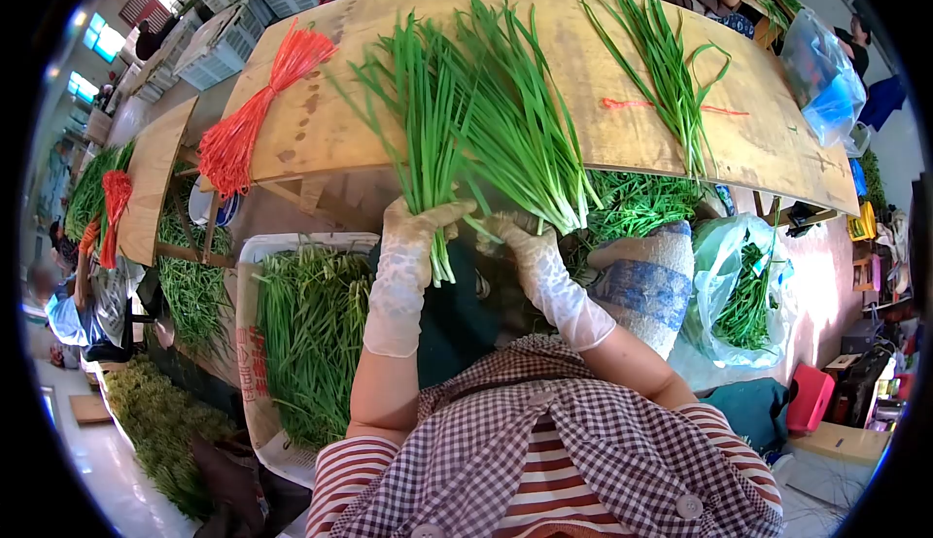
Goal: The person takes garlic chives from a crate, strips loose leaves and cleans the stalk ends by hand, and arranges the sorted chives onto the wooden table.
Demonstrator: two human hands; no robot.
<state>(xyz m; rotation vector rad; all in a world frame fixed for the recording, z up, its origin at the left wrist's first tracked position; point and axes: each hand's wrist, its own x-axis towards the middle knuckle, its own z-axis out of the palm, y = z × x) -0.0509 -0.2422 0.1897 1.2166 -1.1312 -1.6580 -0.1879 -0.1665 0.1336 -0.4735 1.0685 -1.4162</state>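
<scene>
My gloved left hand (420,232) is closed round the lower stems of an upright bunch of green chives (423,120), held at the table's near edge. Just right of it is my gloved right hand (515,237), its fingers bent near the stems; what they grip is hidden. A second bunch (515,110) lies fanned on the wooden table (360,28), its white ends over the edge near my right hand. Farther right, a smaller bunch (671,71) lies across a red tie (724,110). A bundle of red ties (258,115) rests on the table's left part.
A white crate (248,334) of greens stands below left. Below right are a white and blue sack (646,280) and a clear plastic bag (695,319) with greens. Another bag (821,76) hangs at the table's right end. Co-workers sit at far left and top right.
</scene>
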